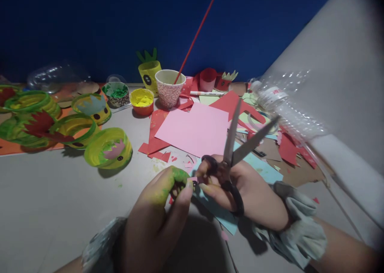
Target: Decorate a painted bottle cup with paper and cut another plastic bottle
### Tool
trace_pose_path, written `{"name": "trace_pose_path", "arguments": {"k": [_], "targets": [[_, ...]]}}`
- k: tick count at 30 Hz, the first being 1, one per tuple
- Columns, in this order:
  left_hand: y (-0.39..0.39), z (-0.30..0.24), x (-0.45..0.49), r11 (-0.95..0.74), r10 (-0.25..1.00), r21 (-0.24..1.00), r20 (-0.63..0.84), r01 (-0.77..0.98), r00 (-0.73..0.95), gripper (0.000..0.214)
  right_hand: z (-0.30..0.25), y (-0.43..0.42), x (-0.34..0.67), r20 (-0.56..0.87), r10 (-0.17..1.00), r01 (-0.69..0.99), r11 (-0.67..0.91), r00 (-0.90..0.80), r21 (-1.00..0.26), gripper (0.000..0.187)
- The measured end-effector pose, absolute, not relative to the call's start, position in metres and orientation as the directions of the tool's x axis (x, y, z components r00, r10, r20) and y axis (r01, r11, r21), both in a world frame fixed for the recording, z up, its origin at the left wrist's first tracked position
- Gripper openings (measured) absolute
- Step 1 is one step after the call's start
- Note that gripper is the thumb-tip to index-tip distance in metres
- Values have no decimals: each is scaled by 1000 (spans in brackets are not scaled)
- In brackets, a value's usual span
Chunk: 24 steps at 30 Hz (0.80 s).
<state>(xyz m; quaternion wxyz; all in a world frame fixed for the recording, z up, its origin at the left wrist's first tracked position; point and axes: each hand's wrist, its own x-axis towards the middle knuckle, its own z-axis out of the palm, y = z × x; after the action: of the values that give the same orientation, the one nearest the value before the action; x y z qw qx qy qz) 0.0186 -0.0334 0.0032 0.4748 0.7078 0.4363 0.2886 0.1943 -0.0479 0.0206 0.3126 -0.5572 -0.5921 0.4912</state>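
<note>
My right hand (252, 189) has its fingers through the black handles of a pair of scissors (228, 153). The blades are spread and point up and away from me. My left hand (159, 213), smeared with green and yellow paint, pinches a tiny pink paper piece (192, 179) between thumb and forefinger. My right fingertips are close beside that piece; whether they touch it I cannot tell. Under both hands lies a light blue sheet (225, 217). Just beyond them is a pink paper sheet (195, 129).
Painted yellow-green rings (108, 149) with paper crowns stand at left. A patterned cup (170, 91) with a red stick, a yellow paint cup (142, 101) and a green paint cup (115, 93) stand behind. Red scraps (288, 147) and a clear plastic bottle (294, 105) lie at right.
</note>
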Motion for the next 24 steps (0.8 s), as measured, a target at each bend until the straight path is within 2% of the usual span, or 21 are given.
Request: {"name": "trace_pose_path", "arguments": {"k": [4, 8, 12, 19, 24], "targets": [[-33, 2, 19, -164, 858, 928, -34, 335, 512, 14, 22, -47, 194, -163, 969, 314, -98, -188, -944, 11], [-32, 0, 19, -168, 862, 923, -32, 346, 505, 15, 25, -47, 194, -174, 964, 334, -99, -203, -937, 11], [-32, 0, 18, -174, 854, 925, -30, 339, 519, 14, 23, -47, 195, -169, 968, 370, -90, -187, -925, 4], [-34, 0, 17, -162, 857, 929, -35, 334, 514, 17, 25, -46, 196, -143, 969, 371, -60, -200, -927, 13], [-35, -1, 16, -153, 879, 924, -34, 349, 475, 14, 25, -45, 195, -92, 978, 345, -23, -187, -938, 11]]}}
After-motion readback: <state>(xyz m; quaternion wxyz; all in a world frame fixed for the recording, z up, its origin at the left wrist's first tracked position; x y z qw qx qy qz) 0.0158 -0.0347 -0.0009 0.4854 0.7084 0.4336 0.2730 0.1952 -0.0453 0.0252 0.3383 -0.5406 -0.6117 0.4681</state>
